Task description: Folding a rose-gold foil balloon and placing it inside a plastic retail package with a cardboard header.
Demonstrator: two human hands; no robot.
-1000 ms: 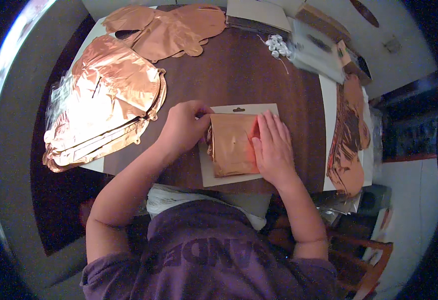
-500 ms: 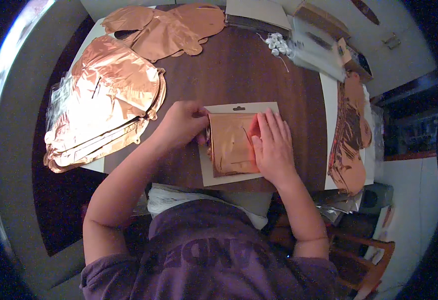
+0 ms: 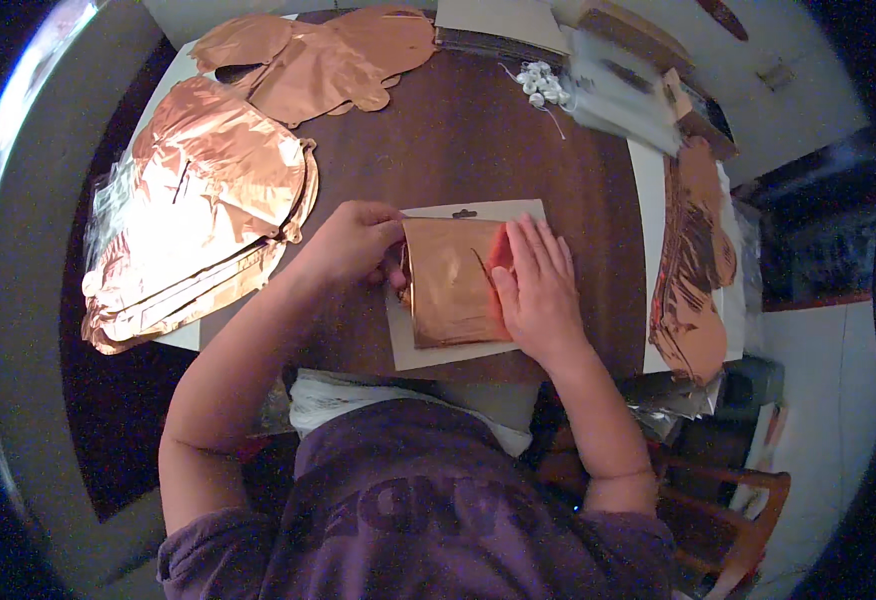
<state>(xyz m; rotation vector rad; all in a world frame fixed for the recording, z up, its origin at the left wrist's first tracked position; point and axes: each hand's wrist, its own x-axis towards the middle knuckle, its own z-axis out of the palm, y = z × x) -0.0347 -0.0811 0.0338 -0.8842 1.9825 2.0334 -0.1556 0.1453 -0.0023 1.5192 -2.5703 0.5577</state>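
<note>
A copper-coloured foil balloon (image 3: 450, 285), folded into a square packet, lies on a pale backing card (image 3: 508, 211) that has a hang slot at its far edge. At the packet's upper left edge, my left hand (image 3: 361, 243) has its thumb and fingers pinched together on the foil. My right hand (image 3: 541, 295) rests along the packet's right edge, its fingers stretched out flat and the thumb apart. Reddish light reflects off the foil beside that palm. The underside of the packet is hidden.
The dark wooden table (image 3: 458, 130) bears a stack of shiny copper foil balloons (image 3: 228, 180) on the left and more foil balloons (image 3: 328, 65) at the back. White ribbon coils (image 3: 540, 83), a clear plastic bag (image 3: 618, 95) and a stack of cards (image 3: 503, 25) sit far right. Folded foil (image 3: 693, 270) lies along the right edge.
The whole view has shifted slightly, so the table's things appear a little further left. Both hands stay at the packet's edges, with hardly any movement against it.
</note>
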